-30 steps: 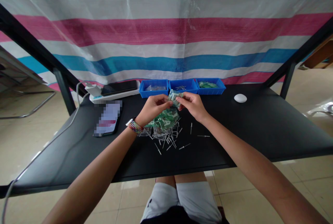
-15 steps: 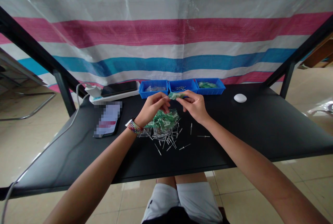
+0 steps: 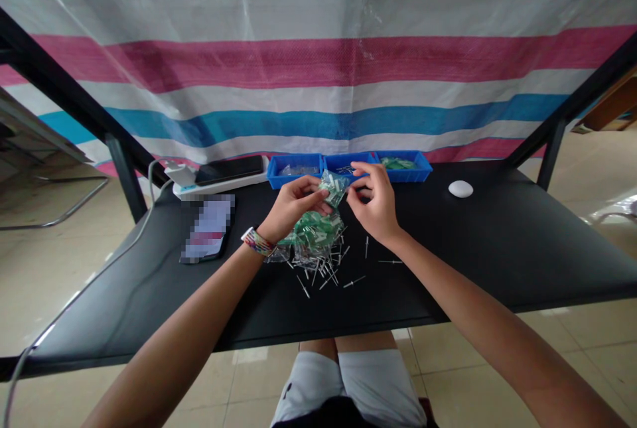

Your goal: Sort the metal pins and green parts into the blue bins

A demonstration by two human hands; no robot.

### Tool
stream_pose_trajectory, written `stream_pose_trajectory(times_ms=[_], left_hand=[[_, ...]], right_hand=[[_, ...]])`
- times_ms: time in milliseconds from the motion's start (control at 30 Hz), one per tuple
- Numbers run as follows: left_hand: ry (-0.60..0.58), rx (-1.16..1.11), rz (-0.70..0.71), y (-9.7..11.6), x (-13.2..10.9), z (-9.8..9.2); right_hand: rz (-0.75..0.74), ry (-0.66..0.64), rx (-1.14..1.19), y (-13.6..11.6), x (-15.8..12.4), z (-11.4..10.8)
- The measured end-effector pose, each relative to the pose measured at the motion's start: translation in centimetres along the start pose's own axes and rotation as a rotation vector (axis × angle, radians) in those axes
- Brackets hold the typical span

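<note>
My left hand (image 3: 301, 202) pinches a small clear plastic bag (image 3: 334, 187) with green and white on it, held up over the table. Just right of the bag is my right hand (image 3: 374, 201), its index finger lifted away from the bent other fingers and nothing visible in it. Whether its fingertips touch the bag's edge is hard to tell. Below both hands lies a heap of green-printed bags (image 3: 314, 230). Silver blind rivets (image 3: 323, 271) are piled against the heap's near side, and several lie loose around it.
Three blue bins line the table's back: the left bin (image 3: 293, 182) with clear bags, the middle bin (image 3: 332, 182) with rivets, the right bin (image 3: 423, 174) with green bags. A power strip (image 3: 223, 188), two phones and a cable occupy the left. A white mouse (image 3: 460, 189) sits right.
The bag, earlier between both hands, has turned and now hangs spread out from my left hand. My right hand has come off it slightly, with its index finger raised.
</note>
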State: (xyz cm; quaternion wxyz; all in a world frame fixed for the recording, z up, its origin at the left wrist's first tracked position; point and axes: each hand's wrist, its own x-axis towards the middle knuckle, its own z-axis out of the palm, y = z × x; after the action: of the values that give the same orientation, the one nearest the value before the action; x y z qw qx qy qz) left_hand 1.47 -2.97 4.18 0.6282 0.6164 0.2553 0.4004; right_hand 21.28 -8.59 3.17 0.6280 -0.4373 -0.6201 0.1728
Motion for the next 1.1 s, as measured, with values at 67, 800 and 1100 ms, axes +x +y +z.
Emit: stream_pose_trajectory(times_ms=[67,800,1100], left_hand=[[0.028,0.024,0.028,0.0,0.1,0.0],[-0.057,0.176,0.027,0.3,-0.3,-0.1],[-0.050,0.107,0.057,-0.1,0.0,-0.7]], right_hand=[[0.205,-0.024,0.223,-0.1,0.3,0.2],[-0.178,0.129,-0.735,5.8,5.6,-12.8],[0.106,-0.132,-1.093,8.9,4.2,-10.9]])
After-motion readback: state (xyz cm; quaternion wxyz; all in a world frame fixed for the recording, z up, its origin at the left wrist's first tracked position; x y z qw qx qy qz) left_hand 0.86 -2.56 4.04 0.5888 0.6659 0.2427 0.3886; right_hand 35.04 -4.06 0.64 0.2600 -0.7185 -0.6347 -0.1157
